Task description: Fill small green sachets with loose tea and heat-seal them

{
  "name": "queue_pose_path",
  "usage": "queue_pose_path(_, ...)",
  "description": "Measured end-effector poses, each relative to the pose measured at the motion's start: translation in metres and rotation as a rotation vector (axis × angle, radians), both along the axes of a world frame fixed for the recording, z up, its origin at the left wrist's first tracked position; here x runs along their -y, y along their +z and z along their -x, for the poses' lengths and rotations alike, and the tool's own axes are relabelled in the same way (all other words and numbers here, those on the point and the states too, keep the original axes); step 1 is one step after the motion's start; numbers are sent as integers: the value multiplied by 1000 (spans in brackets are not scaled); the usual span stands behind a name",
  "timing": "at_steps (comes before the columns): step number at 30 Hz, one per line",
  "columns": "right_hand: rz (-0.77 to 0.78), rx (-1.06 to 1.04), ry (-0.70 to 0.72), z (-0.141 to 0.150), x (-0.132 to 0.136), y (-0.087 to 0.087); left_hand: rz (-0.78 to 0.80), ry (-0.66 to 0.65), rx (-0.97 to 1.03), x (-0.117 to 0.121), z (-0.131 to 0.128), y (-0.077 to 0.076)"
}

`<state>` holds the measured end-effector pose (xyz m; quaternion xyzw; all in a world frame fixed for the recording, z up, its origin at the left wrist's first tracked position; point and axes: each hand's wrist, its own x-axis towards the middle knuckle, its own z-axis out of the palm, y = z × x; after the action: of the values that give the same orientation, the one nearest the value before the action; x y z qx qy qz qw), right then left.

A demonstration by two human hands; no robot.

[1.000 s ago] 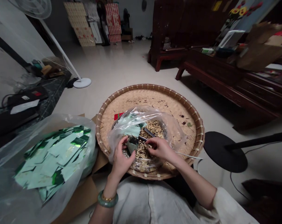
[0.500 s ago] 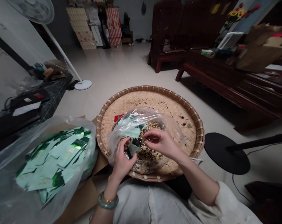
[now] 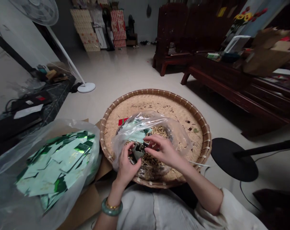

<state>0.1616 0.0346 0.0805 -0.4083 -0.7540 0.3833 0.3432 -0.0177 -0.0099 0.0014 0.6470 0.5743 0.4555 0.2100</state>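
Left hand pinches green packet (right hand touching).

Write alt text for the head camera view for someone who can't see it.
The left hand and right hand pinch a small green foil packet over a clear plastic bag of dried grainy mix, which sits on a round woven bamboo tray. Beside it lies another plastic bag of pale green foil sheets.
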Motion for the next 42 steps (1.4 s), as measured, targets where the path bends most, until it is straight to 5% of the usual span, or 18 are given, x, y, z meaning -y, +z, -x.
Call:
queue_pose_path(11, -278, -19, 76, 10, 29, -21, -96, -12, -131, 6, -1, -1)
queue_pose_path(16, -224, -115, -23, -4, 33, -13, -149, -10, -141, 8, 4, -1)
queue_pose_path(20, -92, 28, -18, -15, 33, -24, -300, -10, -121, 9, 5, -2)
queue_pose_path(28, -67, 259, -255, -50, -30, -71, -297, -9, -217, 7, 0, -1)
queue_pose_path(35, -48, 555, -35, -40, -86, -72, -231, -9, -209, 4, -7, 1)
queue_pose_path(42, 26, 563, -78, -23, -95, -72, -202, -11, -193, 1, -6, -1)
